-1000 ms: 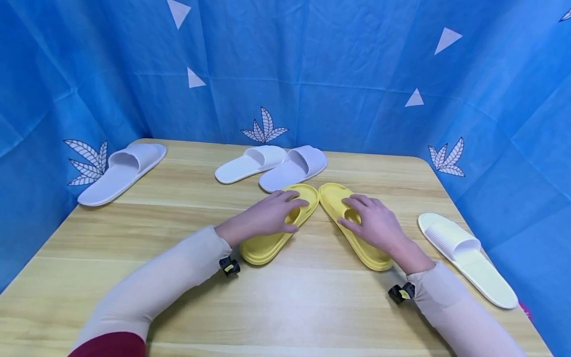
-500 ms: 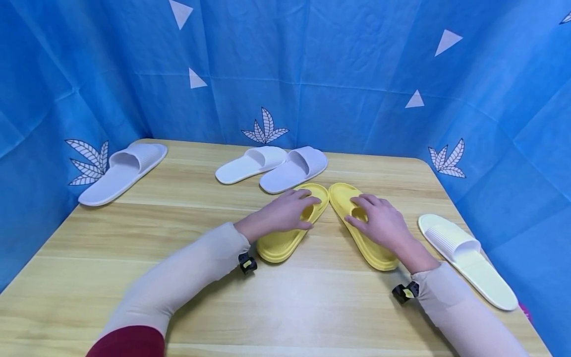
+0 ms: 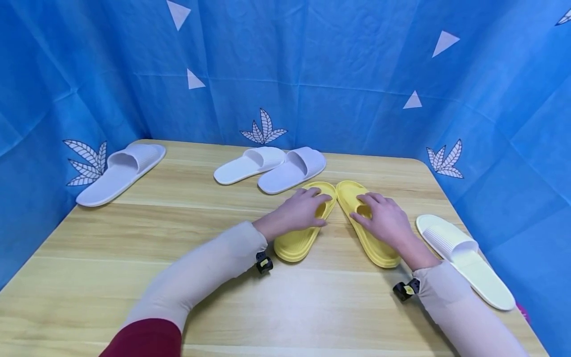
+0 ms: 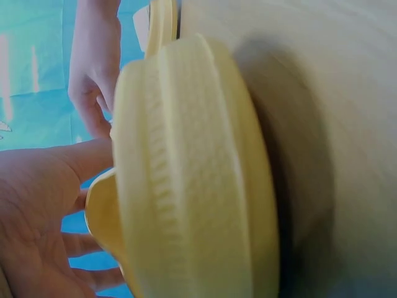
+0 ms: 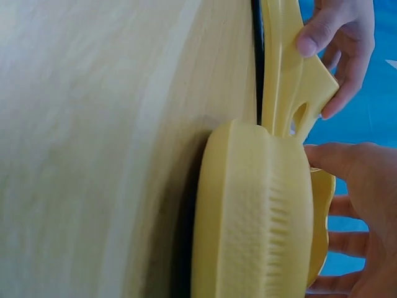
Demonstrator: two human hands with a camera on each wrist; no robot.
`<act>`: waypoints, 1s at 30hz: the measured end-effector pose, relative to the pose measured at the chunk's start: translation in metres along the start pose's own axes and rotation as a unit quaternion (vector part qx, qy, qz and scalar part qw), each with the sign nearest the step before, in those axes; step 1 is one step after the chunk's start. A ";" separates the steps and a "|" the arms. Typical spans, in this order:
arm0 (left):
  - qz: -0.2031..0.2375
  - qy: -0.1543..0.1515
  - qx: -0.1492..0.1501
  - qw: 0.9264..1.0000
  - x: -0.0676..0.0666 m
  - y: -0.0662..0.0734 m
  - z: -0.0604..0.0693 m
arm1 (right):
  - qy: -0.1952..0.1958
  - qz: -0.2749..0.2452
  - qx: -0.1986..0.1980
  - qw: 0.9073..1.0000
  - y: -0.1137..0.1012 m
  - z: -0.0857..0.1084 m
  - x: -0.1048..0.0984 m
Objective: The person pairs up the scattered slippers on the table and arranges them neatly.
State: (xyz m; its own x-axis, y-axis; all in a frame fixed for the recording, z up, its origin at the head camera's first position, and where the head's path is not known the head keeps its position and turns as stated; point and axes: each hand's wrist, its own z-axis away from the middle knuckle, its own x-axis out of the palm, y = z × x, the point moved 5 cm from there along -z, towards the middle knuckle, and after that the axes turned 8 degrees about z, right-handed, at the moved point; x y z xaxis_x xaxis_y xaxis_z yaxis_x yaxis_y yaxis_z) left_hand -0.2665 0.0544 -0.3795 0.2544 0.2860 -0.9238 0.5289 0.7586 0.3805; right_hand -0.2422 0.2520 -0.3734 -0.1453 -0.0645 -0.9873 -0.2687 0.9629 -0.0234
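Two yellow slippers lie on the wooden table, toes toward the back and their toe ends touching or nearly so. My left hand [image 3: 300, 212] grips the left yellow slipper [image 3: 295, 247] across its strap, the thumb on the inner side. Over the other strap, my right hand [image 3: 387, 218] holds the right yellow slipper [image 3: 379, 254], thumb also inward. In the left wrist view the heel of the left slipper [image 4: 192, 174] fills the middle. The right wrist view shows the heel of the right slipper [image 5: 254, 211] and the left thumb pressing the other one's side.
Behind the hands, a white slipper [image 3: 236, 169] touches or overlaps a lavender slipper [image 3: 285, 177]. Another lavender slipper [image 3: 111, 182] lies at the far left. A cream slipper [image 3: 484, 280] sits by the right table edge. Blue curtain [image 3: 339, 74] surrounds the table [image 3: 134, 258].
My left hand has slid the left yellow slipper to the right, turning it straighter. The right slipper has shifted slightly right and also turned straighter. The other slippers have not moved.
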 end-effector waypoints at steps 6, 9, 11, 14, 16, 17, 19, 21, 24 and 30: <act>0.003 0.013 -0.023 1.000 0.000 0.009 -0.006 | 0.004 -0.002 0.010 1.000 0.004 -0.003 -0.001; 0.009 0.021 -0.030 0.999 0.001 0.013 -0.007 | 0.000 0.000 0.017 1.000 0.007 -0.004 0.000; 0.008 0.022 -0.033 0.999 0.003 0.016 -0.008 | -0.007 0.000 0.022 1.000 0.008 -0.004 0.000; 0.000 0.025 -0.035 0.999 0.006 0.020 -0.011 | -0.014 0.000 0.031 0.999 0.010 -0.003 0.001; -0.008 0.031 -0.035 0.999 0.007 0.023 -0.014 | -0.014 -0.001 0.037 0.999 0.012 -0.003 0.001; -0.011 0.033 -0.034 0.999 0.007 0.024 -0.016 | -0.014 -0.001 0.039 0.999 0.013 -0.003 0.001; -0.019 0.038 -0.033 0.999 0.009 0.026 -0.019 | -0.013 -0.001 0.044 0.999 0.015 -0.004 0.001; -0.027 0.040 -0.035 0.998 0.011 0.028 -0.022 | -0.013 -0.002 0.047 0.999 0.017 -0.004 0.000; -0.035 0.042 -0.044 0.998 0.014 0.031 -0.027 | -0.015 0.000 0.047 0.999 0.019 -0.005 0.000; -0.041 0.040 -0.071 0.996 0.019 0.039 -0.036 | -0.008 0.006 0.050 0.999 0.023 -0.008 0.000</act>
State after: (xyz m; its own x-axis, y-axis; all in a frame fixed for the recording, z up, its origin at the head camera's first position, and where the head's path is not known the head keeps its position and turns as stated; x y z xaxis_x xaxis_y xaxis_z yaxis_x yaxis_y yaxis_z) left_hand -0.2698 0.1104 -0.3833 0.1465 0.2619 -0.9539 0.4246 0.8543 0.2997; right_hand -0.2563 0.2723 -0.3729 -0.1329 -0.0495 -0.9899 -0.1697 0.9851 -0.0265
